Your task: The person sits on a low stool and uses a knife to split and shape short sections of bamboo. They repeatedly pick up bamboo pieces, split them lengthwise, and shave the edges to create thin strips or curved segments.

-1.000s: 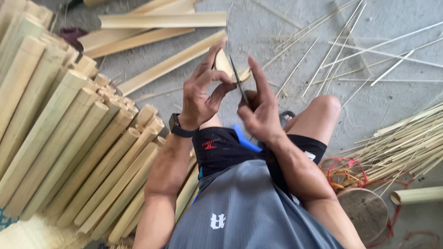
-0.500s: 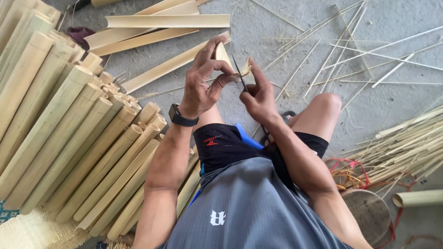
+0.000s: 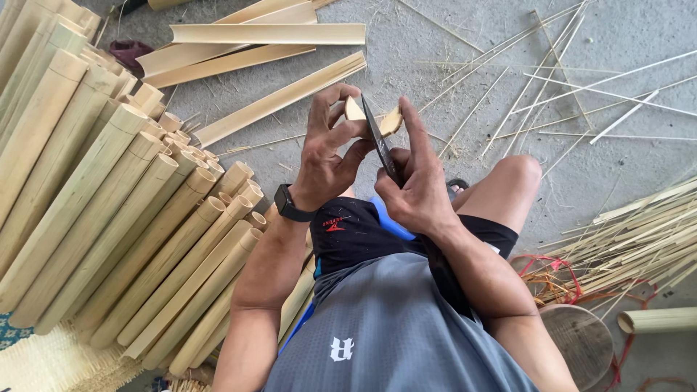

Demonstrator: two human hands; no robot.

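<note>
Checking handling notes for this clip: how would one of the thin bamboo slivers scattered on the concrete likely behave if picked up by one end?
A thin bamboo sliver looks long and very slender, so it would probably feel light and bend or droop. Lying flat on the concrete floor, it may be hard to pinch up. Being so thin, it could snap if flexed sharply.

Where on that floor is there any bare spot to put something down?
Bare concrete floor shows at the top right, above the scattered thin splints, and between the raised knee and the splint bundle. The left is packed with bamboo poles; split slats crowd the top.
</note>
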